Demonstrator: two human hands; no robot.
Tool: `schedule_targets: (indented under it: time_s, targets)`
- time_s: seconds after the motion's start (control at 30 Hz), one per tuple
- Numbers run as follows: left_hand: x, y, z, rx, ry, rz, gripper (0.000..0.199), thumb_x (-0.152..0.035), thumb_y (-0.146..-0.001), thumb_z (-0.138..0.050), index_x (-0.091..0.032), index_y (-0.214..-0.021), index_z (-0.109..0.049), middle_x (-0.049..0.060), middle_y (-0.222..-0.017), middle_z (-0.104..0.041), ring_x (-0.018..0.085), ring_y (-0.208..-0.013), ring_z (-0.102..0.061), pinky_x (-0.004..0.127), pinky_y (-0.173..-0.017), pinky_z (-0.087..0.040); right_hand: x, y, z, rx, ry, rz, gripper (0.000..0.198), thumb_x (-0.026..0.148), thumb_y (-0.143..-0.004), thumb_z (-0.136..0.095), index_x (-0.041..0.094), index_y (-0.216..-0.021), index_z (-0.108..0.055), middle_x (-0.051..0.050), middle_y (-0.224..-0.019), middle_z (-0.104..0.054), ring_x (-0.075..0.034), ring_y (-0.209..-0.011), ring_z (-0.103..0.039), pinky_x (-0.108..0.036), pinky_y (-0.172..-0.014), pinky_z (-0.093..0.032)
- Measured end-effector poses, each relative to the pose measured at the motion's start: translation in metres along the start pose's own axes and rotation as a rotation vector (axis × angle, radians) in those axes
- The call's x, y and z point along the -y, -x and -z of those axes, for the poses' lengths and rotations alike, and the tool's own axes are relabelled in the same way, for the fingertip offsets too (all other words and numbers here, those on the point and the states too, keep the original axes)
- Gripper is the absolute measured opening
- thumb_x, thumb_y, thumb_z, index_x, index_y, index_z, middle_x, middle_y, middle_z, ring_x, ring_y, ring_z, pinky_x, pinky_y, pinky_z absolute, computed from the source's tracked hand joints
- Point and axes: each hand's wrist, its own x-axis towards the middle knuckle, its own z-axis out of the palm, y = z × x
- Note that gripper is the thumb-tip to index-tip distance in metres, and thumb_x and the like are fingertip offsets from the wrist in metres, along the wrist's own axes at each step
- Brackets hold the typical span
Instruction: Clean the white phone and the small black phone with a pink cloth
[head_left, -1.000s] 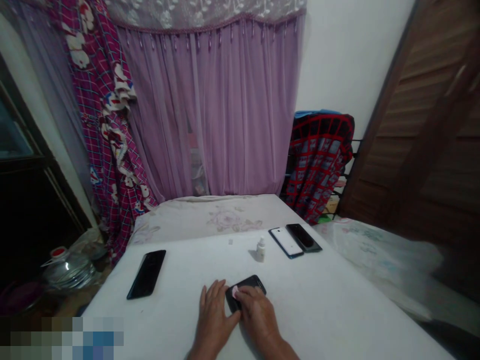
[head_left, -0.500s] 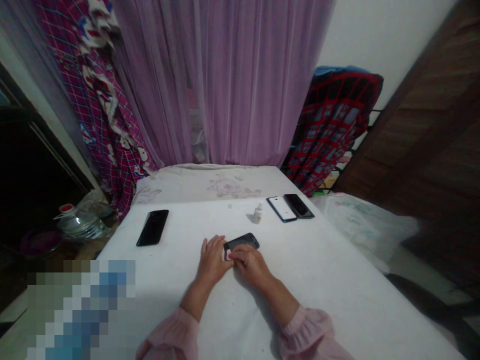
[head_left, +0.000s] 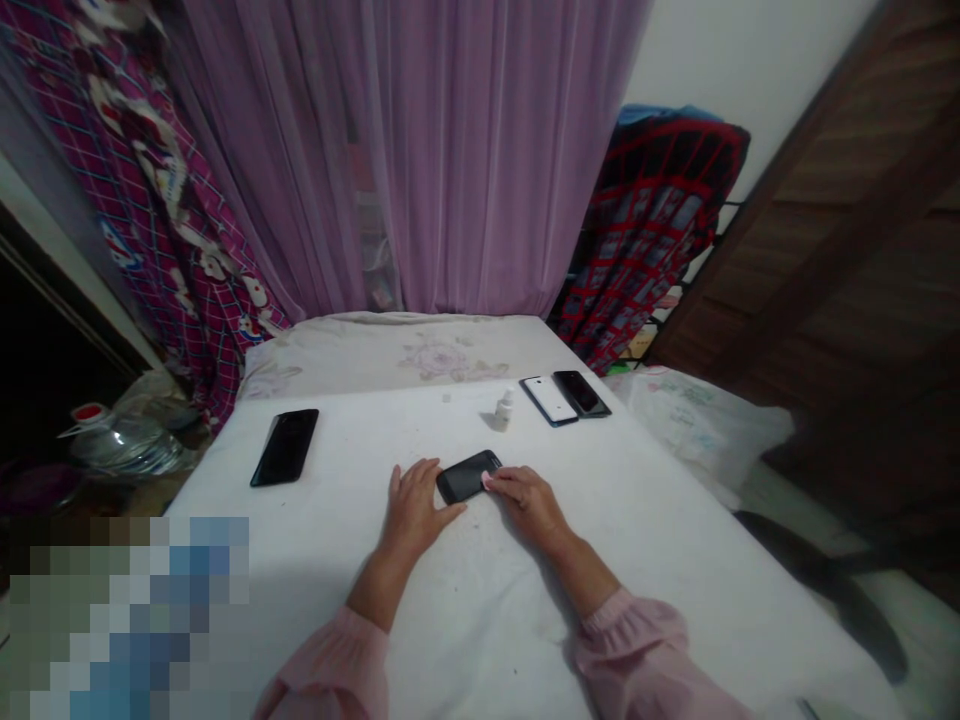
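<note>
A dark smartphone (head_left: 466, 477) lies screen up on the white-covered table, slightly slanted. My left hand (head_left: 411, 505) holds its left end, thumb at the near edge and fingers at the far side. A small pink piece of cloth or pad (head_left: 487, 482) is pinched in the fingertips of my right hand (head_left: 534, 507), pressed on the right part of the phone's screen. Most of that pad is hidden by the fingers. Beyond the phone, a small white bottle (head_left: 505, 411) stands upright.
Another black phone (head_left: 285, 447) lies at the left. At the far right are a white-backed phone (head_left: 550, 400) and a dark phone (head_left: 581, 393) side by side. A large water bottle (head_left: 124, 440) sits off the table's left side, and a plastic bag (head_left: 697, 425) is off the right.
My right hand has moved the pink pad rightward along the phone, from its left end to the right part of the screen. My left hand stays at the left end. The camera view has shifted slightly.
</note>
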Motion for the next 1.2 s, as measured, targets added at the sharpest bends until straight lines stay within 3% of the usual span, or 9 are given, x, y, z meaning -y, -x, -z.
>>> schedule_targets:
  time_s: [0.17,0.47,0.8,1.0,1.13,1.2]
  targets:
    - [-0.006,-0.001,0.004,0.004,0.006,0.009,0.051,-0.043,-0.078,-0.075,-0.021,-0.120,-0.059,0.013,-0.135,-0.060,0.033,-0.128,-0.052,0.060,-0.114,-0.024,-0.016,0.005,0.005,-0.036,0.050,-0.085,0.029,0.017,-0.093,-0.056,0.033,-0.109,-0.075,-0.003,-0.098,-0.075,-0.017,-0.086,-0.066,-0.028,-0.076,-0.053]
    - [-0.013,-0.002,0.009,-0.007,0.002,0.029,0.049,-0.035,-0.078,-0.075,-0.020,-0.121,-0.059,0.013,-0.132,-0.063,0.032,-0.126,-0.054,0.060,-0.113,-0.025,0.035,-0.004,-0.019,0.021,-0.036,0.065,0.025,0.022,-0.093,-0.060,0.031,-0.113,-0.073,-0.005,-0.099,-0.075,-0.016,-0.084,-0.066,-0.028,-0.076,-0.053]
    - [-0.005,-0.004,0.008,0.056,0.031,0.020,0.051,-0.039,-0.080,-0.070,-0.022,-0.126,-0.057,0.013,-0.135,-0.060,0.032,-0.130,-0.050,0.061,-0.115,-0.021,-0.017,0.011,0.008,-0.087,0.064,-0.089,0.032,0.011,-0.090,-0.059,0.033,-0.107,-0.075,-0.003,-0.099,-0.076,-0.017,-0.084,-0.068,-0.029,-0.074,-0.056]
    - [0.005,-0.004,0.009,0.156,0.021,0.012,0.057,-0.041,-0.081,-0.066,-0.022,-0.133,-0.052,0.012,-0.143,-0.053,0.031,-0.136,-0.044,0.057,-0.116,-0.021,-0.004,0.021,0.008,-0.064,0.044,-0.117,0.033,0.010,-0.088,-0.057,0.030,-0.107,-0.075,-0.004,-0.099,-0.076,-0.017,-0.086,-0.069,-0.028,-0.079,-0.056]
    - [-0.005,-0.006,0.010,0.147,0.013,0.024,0.076,-0.045,-0.079,-0.069,-0.020,-0.144,-0.039,0.017,-0.145,-0.050,0.035,-0.138,-0.040,0.061,-0.115,-0.016,0.004,0.024,0.010,-0.047,0.036,-0.132,0.030,0.012,-0.088,-0.057,0.029,-0.106,-0.075,-0.004,-0.099,-0.076,-0.017,-0.089,-0.069,-0.028,-0.080,-0.056]
    - [-0.011,-0.008,0.010,0.144,0.023,-0.001,0.072,-0.043,-0.082,-0.068,-0.021,-0.144,-0.039,0.017,-0.144,-0.051,0.035,-0.136,-0.042,0.064,-0.114,-0.016,0.007,0.024,0.011,-0.043,0.035,-0.145,0.030,0.012,-0.088,-0.057,0.029,-0.106,-0.075,-0.005,-0.099,-0.075,-0.017,-0.089,-0.069,-0.028,-0.080,-0.057]
